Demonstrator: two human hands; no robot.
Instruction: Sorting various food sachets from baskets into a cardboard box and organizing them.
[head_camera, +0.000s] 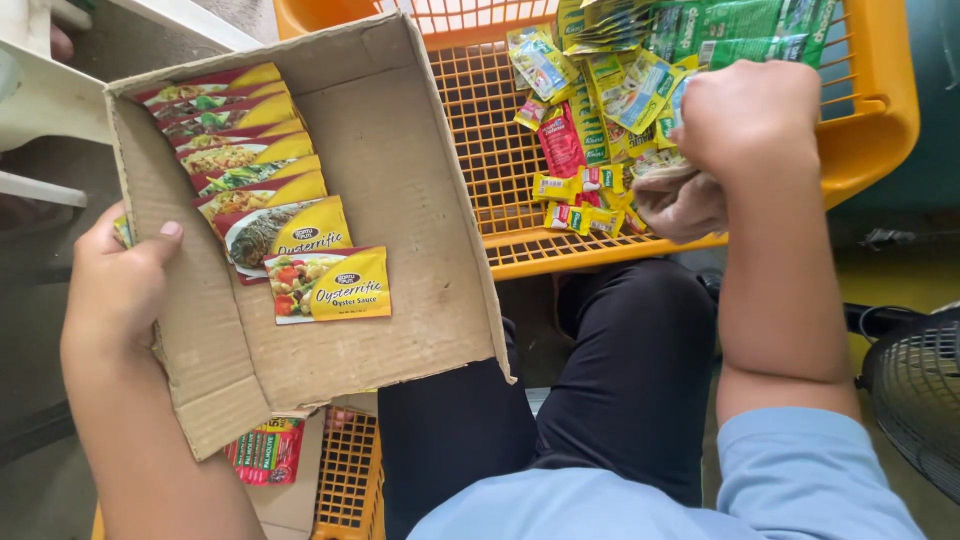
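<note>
My left hand (115, 285) grips the left wall of a brown cardboard box (400, 230) resting on my lap, thumb inside the rim. Inside the box lies an overlapping row of several yellow-and-red sauce sachets (330, 283), running from the far left corner toward the middle. My right hand (745, 115) reaches into an orange plastic basket (500, 160) and is closed among a heap of small yellow, red and green sachets (600, 100). What its fingers hold is hidden behind the back of the hand.
Green packets (740, 30) lie at the basket's far right. A red packet (268, 452) sits below the box on another orange crate (350, 470). A black fan grille (920, 400) stands at the right edge. White furniture (50, 90) is at the upper left.
</note>
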